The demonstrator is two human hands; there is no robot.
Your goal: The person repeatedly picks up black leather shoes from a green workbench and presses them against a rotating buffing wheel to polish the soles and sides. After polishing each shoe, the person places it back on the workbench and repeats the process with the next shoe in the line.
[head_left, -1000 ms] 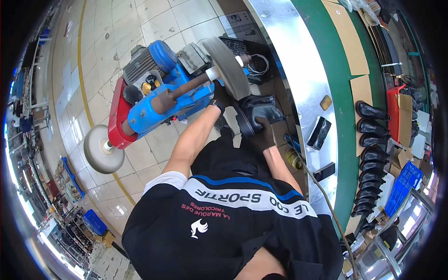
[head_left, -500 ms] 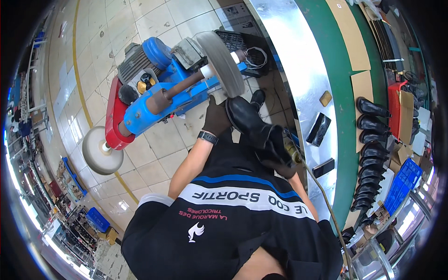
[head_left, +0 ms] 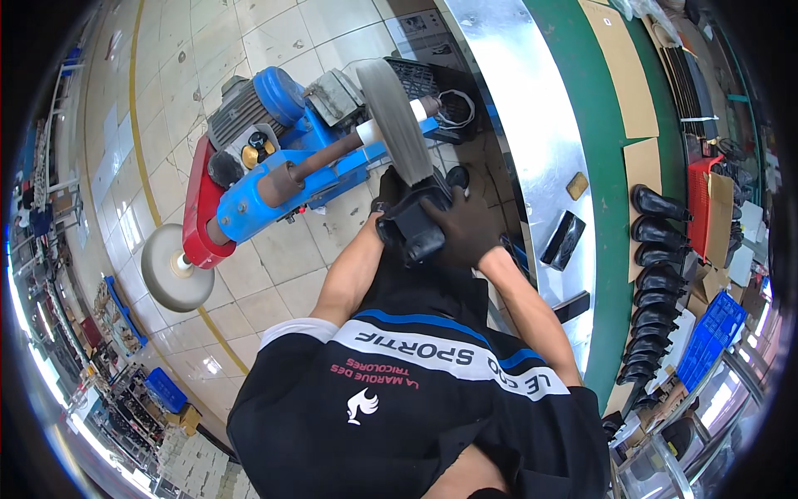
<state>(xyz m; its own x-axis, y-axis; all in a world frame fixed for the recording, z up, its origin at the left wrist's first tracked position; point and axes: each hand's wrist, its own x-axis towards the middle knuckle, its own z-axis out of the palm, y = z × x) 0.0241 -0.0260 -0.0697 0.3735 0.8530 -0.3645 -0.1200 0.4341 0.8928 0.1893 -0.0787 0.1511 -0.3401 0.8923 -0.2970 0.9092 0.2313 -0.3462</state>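
Both my hands, in dark gloves, hold a black leather boot [head_left: 409, 223] under the grey buffing wheel [head_left: 392, 121] of a blue polishing machine [head_left: 249, 204]. The wheel's lower rim meets the boot, or comes very close to it. My left hand [head_left: 387, 190] grips the boot's left side, its fingers mostly hidden behind boot and wheel; a watch is on that wrist. My right hand [head_left: 465, 223] is wrapped over the boot's right side. The boot's shaft end points back toward me.
A second, pale wheel [head_left: 176, 268] sits at the machine's left end, by a red belt guard [head_left: 199, 204]. On the metal bench [head_left: 540, 108] at right lie a black box-like object [head_left: 564, 239] and a yellowish block [head_left: 577, 185]. Several black boots [head_left: 657, 254] line the green surface beyond.
The boot has turned, its shaft now nearer my middle and its front further under the wheel. My right hand has come up and forward from low at the right onto the boot's side.
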